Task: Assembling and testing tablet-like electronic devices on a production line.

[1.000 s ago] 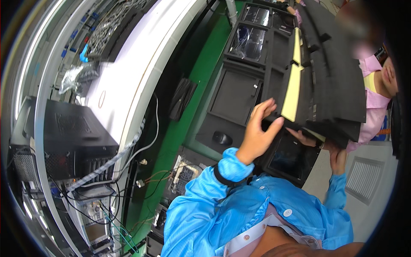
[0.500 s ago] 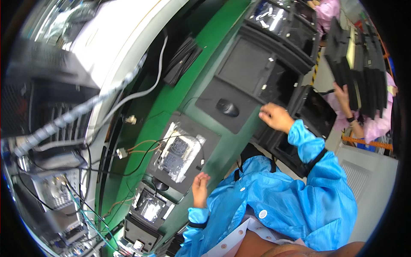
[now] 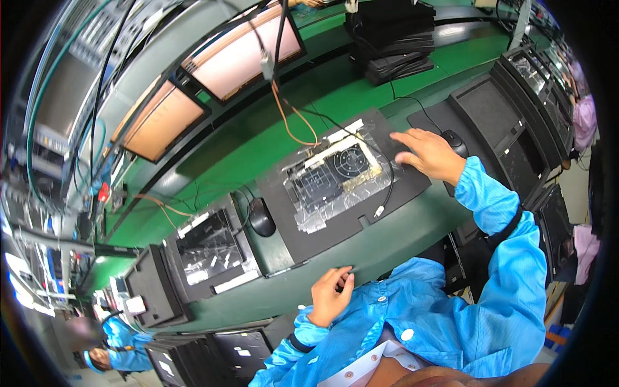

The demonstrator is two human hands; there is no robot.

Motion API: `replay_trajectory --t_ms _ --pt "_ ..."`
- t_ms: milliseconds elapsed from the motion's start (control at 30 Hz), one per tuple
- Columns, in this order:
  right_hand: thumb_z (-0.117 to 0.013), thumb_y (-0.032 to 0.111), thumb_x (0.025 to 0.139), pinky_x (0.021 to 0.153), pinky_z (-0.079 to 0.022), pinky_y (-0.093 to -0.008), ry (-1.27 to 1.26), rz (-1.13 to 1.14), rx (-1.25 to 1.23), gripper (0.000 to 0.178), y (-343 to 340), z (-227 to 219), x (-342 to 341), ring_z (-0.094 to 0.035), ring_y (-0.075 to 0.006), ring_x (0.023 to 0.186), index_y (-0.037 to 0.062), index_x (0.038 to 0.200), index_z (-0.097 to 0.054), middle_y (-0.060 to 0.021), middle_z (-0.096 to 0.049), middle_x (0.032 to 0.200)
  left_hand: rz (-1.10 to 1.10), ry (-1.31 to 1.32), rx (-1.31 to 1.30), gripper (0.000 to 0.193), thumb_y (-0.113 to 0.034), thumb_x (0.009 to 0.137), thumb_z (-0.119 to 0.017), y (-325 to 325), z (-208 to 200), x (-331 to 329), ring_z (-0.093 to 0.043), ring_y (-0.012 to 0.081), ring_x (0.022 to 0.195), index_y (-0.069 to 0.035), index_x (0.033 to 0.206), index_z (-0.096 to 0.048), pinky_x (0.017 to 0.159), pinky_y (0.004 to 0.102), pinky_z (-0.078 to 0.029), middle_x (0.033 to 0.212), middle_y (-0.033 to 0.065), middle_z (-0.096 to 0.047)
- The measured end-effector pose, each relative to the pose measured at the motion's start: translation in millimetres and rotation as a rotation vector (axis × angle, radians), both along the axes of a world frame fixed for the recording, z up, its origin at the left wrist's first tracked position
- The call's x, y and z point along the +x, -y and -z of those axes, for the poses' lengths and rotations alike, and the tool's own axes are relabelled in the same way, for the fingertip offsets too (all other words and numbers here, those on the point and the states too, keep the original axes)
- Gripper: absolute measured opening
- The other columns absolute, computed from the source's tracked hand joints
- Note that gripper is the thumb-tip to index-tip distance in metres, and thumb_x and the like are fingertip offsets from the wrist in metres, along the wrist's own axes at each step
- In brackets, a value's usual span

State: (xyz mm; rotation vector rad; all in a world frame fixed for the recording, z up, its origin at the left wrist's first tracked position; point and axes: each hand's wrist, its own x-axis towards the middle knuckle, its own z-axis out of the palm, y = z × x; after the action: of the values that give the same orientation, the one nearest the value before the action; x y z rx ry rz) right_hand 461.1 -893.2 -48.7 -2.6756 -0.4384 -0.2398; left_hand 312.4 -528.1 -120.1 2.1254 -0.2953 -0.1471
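Observation:
My right hand (image 3: 429,155) lies flat with fingers spread on the right edge of a black flat panel (image 3: 361,213) on the green bench (image 3: 258,138). It holds nothing. A circuit board (image 3: 332,174) under clear film is taped to the panel, with a thin cable (image 3: 387,193) running past it. A black mouse (image 3: 456,140) sits just behind that hand. My left hand (image 3: 332,293) hangs loosely curled at the bench's near edge and is empty.
A second mouse (image 3: 262,219) and another film-covered panel (image 3: 209,248) lie to the left. A stack of black trays (image 3: 390,35) stands at the back. Two screens (image 3: 245,45) hang above. Black frames (image 3: 509,122) line the right. A co-worker (image 3: 119,342) is at the lower left.
Both hands held a stack of black trays at the right a second ago. They let it go; the right hand came onto the panel and the left dropped to the bench edge.

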Motion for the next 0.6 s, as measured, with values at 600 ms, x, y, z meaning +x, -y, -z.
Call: replay_trajectory --t_ms 600 --pt "-0.077 0.041 0.076 0.092 -0.053 -0.0436 -0.895 0.584 -0.726 0.056 178.9 -79.0 -81.1 -0.067 -0.0363 0.109 -0.0002 0.114 -0.072 -0.0232 -0.069 0.12 0.019 0.175 -0.226 0.009 -0.003 0.093 -0.069 -13.3 39.8 2.2 -0.055 0.0081 0.063 -0.001 0.101 -0.071 0.054 0.0223 -0.042 0.081 0.0037 -0.064"
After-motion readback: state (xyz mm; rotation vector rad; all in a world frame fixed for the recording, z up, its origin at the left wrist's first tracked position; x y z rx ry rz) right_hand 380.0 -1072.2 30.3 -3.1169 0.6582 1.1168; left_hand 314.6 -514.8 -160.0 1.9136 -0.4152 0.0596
